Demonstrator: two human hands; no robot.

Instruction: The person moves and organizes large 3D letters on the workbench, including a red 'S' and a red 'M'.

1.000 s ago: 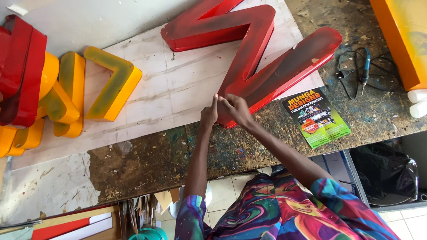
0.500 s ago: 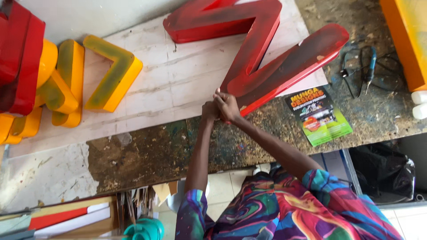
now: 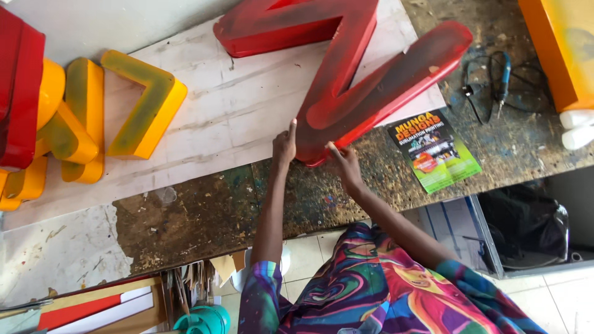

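A large red sign letter [image 3: 346, 86] with angled strokes lies on a pale board [image 3: 223, 117] on the workbench. Its lowest corner points toward me. My left hand [image 3: 284, 147] presses against the left side of that corner, one finger stretched up along the edge. On the underside of the same corner, my right hand [image 3: 344, 164] grips the red rim with its fingertips. Both arms come out of multicoloured patterned sleeves [image 3: 371, 297].
Yellow and green letters [image 3: 133, 105] and a red piece [image 3: 18, 93] stand at the left. A green and black leaflet [image 3: 433, 148] lies right of my hands, with a black cable tool [image 3: 495, 80] and an orange box [image 3: 557, 49] beyond. The paint-stained bench edge [image 3: 204, 229] runs below.
My hands were together on the letter's corner. They now sit apart, one on each side of it. The letter's corner has shifted slightly.
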